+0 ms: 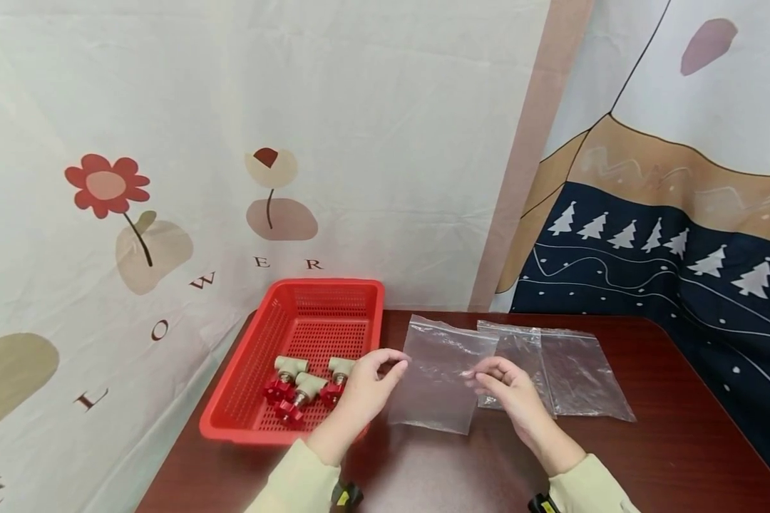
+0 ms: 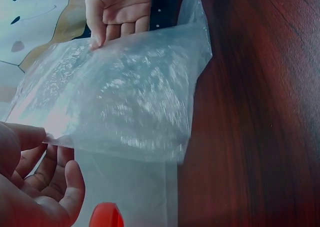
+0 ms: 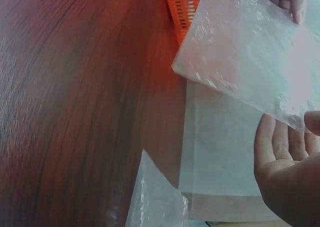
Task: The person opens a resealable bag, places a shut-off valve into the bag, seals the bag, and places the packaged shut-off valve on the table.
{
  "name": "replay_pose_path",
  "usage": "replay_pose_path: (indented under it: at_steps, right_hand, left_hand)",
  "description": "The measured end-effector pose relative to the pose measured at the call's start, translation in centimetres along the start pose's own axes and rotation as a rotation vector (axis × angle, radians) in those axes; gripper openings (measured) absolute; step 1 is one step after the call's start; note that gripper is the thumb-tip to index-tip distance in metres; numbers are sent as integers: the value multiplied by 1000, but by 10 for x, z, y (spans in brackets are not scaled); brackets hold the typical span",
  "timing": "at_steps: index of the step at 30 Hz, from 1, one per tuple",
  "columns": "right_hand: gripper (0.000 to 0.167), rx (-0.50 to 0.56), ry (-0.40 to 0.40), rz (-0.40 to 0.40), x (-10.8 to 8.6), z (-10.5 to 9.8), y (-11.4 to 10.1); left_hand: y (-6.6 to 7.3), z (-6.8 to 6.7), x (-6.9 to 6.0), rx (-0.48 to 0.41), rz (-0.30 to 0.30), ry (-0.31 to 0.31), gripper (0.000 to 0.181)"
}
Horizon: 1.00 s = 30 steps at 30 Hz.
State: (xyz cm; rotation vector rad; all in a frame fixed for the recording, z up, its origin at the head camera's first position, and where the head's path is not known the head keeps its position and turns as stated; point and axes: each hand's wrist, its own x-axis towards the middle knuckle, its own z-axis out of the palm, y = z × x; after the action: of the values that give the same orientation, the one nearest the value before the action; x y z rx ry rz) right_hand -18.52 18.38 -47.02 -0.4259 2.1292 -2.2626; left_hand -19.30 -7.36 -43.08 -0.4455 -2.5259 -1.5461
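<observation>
A clear plastic zip bag (image 1: 441, 385) is held up above the table between both hands. My left hand (image 1: 373, 381) pinches its left edge between thumb and forefinger. On the opposite edge, my right hand (image 1: 512, 390) pinches the bag the same way. The bag looks flat, with nothing visible inside it. In the left wrist view the bag (image 2: 125, 97) spans from the left hand (image 2: 42, 179) to the right hand (image 2: 120, 12). To the left stands a red plastic basket (image 1: 213, 413), holding pale tee-shaped valves (image 1: 309, 385) with red handwheels; the left hand partly hides one.
Two more clear zip bags (image 1: 584, 374) lie overlapping on the dark red wooden table (image 1: 680, 442), right of the held bag. A printed cloth (image 1: 391, 142) hangs behind the table and along its sides.
</observation>
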Motion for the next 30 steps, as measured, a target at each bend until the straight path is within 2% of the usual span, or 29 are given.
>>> replay_pose_path:
  at_steps: [4,8,10,13,16,18,21,25,27,30]
  right_hand:
    - [15,-120,-22,-17,0,-2,0]
    - [26,-165,-1,13,2,-2,-3]
    - [27,-150,45,42,4,-1,-5]
    - [29,-123,171,71,7,-2,-13]
    - [26,-149,250,6,10,-5,-23]
    - [23,-240,230,-76,13,-8,-29]
    - [23,-434,144,-177,16,-10,-37]
    - [18,-699,88,-204,18,-8,-43]
    - [16,-754,74,-206,20,-7,-43]
    - [15,-777,52,-208,22,-6,-42]
  left_hand:
    - [0,-2,2,69,45,54,9]
    - [1,-2,4,130,80,105,9]
    - [1,-2,4,151,93,110,10]
    - [3,-1,5,175,101,89,10]
    - [4,1,6,193,118,50,10]
    - [5,3,5,194,129,19,10]
    - [5,4,4,196,139,-18,10]
    - [6,6,3,212,136,-41,10]
    - [6,7,3,219,137,-48,10]
    - [6,8,2,218,133,-56,10]
